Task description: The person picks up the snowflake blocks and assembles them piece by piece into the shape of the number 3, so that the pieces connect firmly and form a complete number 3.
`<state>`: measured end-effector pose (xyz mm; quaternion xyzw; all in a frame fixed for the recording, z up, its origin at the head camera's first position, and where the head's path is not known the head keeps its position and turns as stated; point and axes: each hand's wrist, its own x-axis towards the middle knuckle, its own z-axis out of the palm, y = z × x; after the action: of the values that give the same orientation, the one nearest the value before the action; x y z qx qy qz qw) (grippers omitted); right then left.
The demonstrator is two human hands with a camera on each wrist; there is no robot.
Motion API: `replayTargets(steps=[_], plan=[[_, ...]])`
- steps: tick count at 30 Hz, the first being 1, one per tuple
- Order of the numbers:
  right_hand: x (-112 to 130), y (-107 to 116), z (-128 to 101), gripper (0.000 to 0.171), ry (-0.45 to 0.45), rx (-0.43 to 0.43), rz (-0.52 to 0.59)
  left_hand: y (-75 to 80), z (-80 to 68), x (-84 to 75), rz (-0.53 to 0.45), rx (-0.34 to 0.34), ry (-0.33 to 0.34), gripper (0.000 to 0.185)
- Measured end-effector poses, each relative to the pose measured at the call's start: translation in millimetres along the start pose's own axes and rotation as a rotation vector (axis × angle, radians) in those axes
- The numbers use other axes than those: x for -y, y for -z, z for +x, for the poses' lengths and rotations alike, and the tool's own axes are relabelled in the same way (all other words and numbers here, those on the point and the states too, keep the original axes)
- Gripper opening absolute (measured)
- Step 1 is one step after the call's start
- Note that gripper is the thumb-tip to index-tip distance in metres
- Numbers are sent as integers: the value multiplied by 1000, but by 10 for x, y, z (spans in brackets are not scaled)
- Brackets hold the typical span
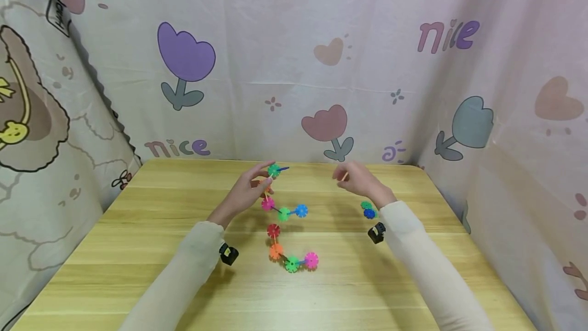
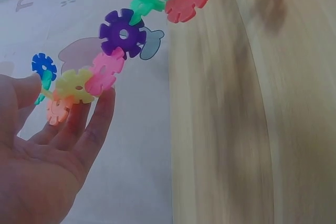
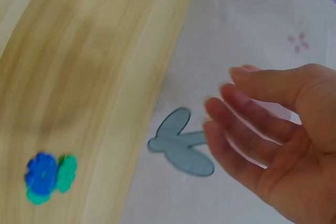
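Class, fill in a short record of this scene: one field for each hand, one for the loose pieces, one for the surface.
Left hand: holds the upper end of the chain of snowflake discs
Right hand: raised above the table, pinching a thin orange stick
Loose pieces: blue and green discs by the right wrist
Surface: wooden table

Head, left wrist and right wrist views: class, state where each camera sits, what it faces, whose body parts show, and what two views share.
Head: worn high, facing down at the table; both hands and sleeves show.
Left wrist: faces the left hand holding the flower chain.
Right wrist: faces the right hand; the blue and green pieces lie on the table.
Shared: head and left wrist both show the flower chain.
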<state>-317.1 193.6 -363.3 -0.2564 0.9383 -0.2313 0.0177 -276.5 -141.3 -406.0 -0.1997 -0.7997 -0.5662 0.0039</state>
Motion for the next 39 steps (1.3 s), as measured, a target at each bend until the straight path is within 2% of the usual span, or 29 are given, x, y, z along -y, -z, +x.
replayTargets(steps=[6,11,16,28,35,39], plan=[[-237,9,-116,15,-29,79,-77,21,-10,-13,0,1,3,50],[-463,-26,-190,18,-124,139,-133,42,-13,-8,5,-1,3,50],[-639,-64,-255,21,-220,177,-138,49,-16,-4,11,1,0,50],[-756,-147,-302,22,-327,207,-87,51,-30,-10,4,2,-18,50],[-805,-214,-291,22,-339,191,-59,47,-26,-6,-6,1,-24,50],[-832,-251,-265,18,-324,150,-60,47,-27,10,-16,7,-21,51]])
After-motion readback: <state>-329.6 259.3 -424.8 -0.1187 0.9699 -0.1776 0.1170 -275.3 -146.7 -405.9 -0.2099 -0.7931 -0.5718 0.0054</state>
